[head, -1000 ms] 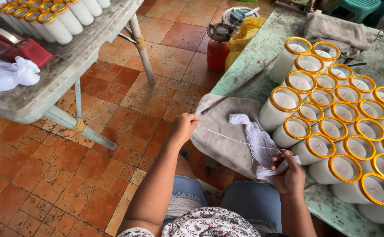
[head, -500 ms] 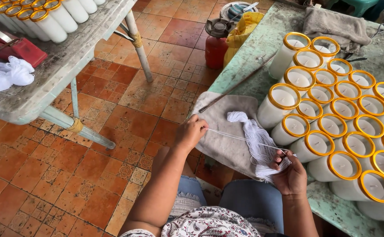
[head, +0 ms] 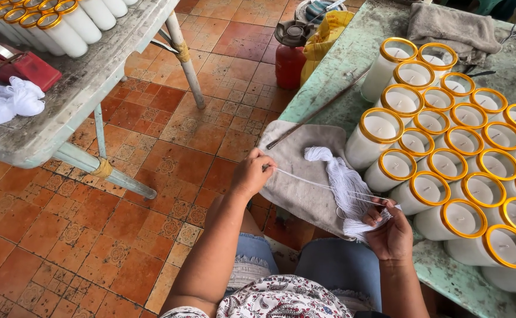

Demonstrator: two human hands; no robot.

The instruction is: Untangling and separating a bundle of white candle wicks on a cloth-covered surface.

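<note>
My left hand [head: 252, 172] pinches the end of a thin white string [head: 311, 181] stretched taut to the right. My right hand [head: 390, 229] grips the bundle of white strings [head: 340, 179] at its lower end, near the table's edge. The bundle lies on a grey cloth [head: 305, 176] draped over the corner of the green table [head: 340, 76]. Just right of the bundle stand several white candles in glass jars with yellow rims [head: 446, 165], packed in rows.
A thin metal rod [head: 317, 112] lies across the table above the cloth. Another grey cloth [head: 446, 26] is at the back. A red gas canister [head: 289, 56] and yellow bag [head: 326, 35] stand on the tiled floor. A second table [head: 81, 88] at left holds more candles.
My left hand has drawn one string out leftward from the bundle, pulling it taut. My right hand keeps its hold on the bundle's end. The view has shifted slightly.
</note>
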